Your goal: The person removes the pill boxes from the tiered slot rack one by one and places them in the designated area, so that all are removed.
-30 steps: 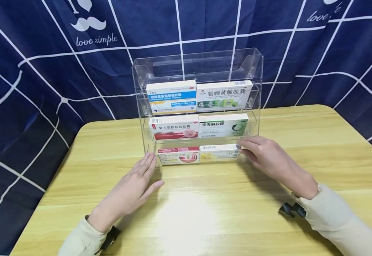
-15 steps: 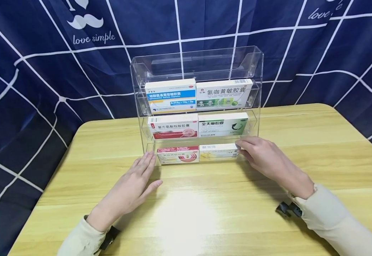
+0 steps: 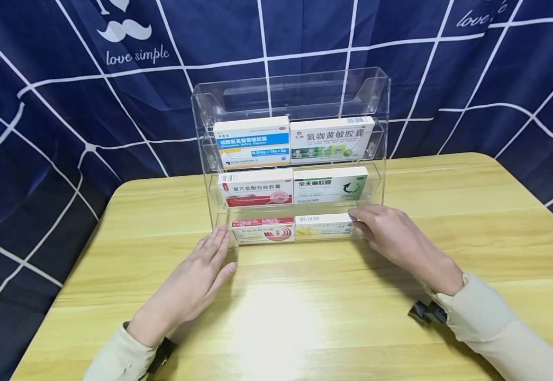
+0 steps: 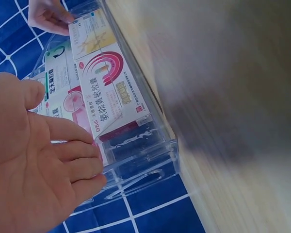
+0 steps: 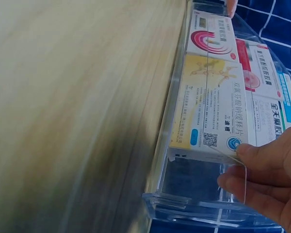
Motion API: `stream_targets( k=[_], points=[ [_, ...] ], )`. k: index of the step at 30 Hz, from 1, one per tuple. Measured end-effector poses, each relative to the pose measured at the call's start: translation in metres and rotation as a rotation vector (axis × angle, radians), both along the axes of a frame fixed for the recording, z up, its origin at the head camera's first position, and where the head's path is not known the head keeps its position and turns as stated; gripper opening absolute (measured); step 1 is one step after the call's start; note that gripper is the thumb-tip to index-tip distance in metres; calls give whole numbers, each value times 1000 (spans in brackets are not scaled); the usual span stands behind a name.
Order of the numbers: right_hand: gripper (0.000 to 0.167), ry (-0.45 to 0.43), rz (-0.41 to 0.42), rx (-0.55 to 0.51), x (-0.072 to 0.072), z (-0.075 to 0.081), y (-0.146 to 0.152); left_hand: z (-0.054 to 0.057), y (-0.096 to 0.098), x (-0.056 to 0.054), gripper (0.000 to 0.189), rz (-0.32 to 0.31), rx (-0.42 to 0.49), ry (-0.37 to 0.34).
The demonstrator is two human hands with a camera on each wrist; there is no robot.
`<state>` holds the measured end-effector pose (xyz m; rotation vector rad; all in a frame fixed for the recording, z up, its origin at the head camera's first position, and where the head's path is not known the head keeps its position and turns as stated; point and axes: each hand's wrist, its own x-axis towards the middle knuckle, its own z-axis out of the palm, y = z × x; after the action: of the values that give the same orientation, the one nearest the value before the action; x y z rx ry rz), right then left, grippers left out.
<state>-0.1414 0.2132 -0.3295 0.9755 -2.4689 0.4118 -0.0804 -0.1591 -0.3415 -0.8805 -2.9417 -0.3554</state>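
A clear acrylic rack (image 3: 290, 95) stands on the table with medicine boxes in three tiers. My left hand (image 3: 195, 275) reaches to the left end of the lowest tier, fingers straight and together. Beside its fingertips sits a white medicine box with pink rings (image 3: 264, 232). My right hand (image 3: 395, 233) holds the right end of the yellow-and-white medicine box (image 3: 324, 225). In the right wrist view my thumb (image 5: 254, 154) lies on that box's corner, the other fingers curled beside its end. Both bottom boxes stand side by side behind the clear front panel.
The middle tier holds a red-and-white box (image 3: 257, 188) and a green-and-white box (image 3: 331, 185). Above are a blue-and-white box (image 3: 252, 142) and another green-and-white box (image 3: 332, 139). A navy checked cloth (image 3: 162, 106) hangs behind the wooden table (image 3: 266, 317).
The whole scene has shifted slightly left and up in the head view. Both hands keep their places at the rack's ends, the left thumb drawn a little nearer its fingers.
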Motion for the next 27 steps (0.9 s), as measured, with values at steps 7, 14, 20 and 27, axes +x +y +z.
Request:
stream_targets(
  k=[7,14,20,27],
  points=[
    [20,-23,-17,-16,-1,0,1,-3,-2,1,64,-10,-29,-40],
    [18,-59,-33,-24,-1,2,2,-5,-2,2,65,-18,-43,-40],
    [18,-100,-49,-44,0,5,1,-5,-2,3,65,-19,-42,-39],
    [17,-138,-49,-120,-1,6,3,-5,-2,3,64,-10,-31,-56]
  ],
)
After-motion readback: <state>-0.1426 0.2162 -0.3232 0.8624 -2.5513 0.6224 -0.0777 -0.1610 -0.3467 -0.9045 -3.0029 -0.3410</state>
